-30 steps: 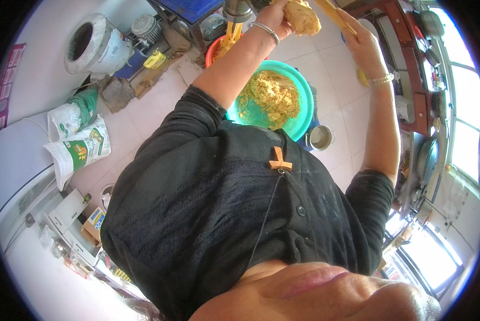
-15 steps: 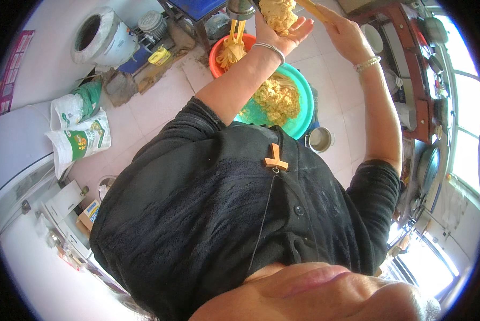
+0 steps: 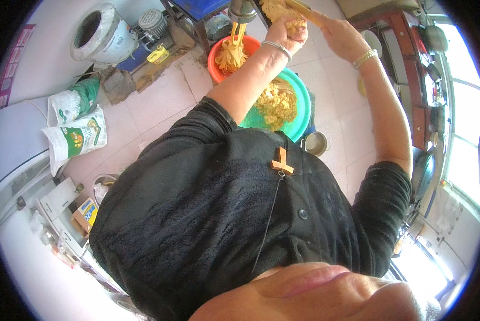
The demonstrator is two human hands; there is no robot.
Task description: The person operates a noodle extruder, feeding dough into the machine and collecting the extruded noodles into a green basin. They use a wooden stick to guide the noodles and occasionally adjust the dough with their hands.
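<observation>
At the top of the view, my left hand (image 3: 288, 35) is closed on a lump of yellow, crumbly dough (image 3: 276, 12). My right hand (image 3: 346, 40) grips a light wooden stick (image 3: 307, 10), whose far end reaches the dough at the top edge. Beside my left hand, a metal machine outlet (image 3: 242, 12) lets thick yellow noodles (image 3: 231, 55) hang down into an orange-red basin (image 3: 214, 68). Below my left forearm, a green basin (image 3: 304, 99) holds more crumbly dough (image 3: 277, 104). My forearm covers part of both basins.
A small metal pot (image 3: 317, 143) sits on the tiled floor right of the green basin. White and green sacks (image 3: 79, 136) are at the left, near a large white drum-like vessel (image 3: 103, 40) and a motor (image 3: 152, 21). A brown wooden cabinet (image 3: 419, 107) runs along the right.
My left hand, earlier palm up with fingers spread under the dough, has curled around it and pushed it upward. The right hand and stick have shifted slightly left.
</observation>
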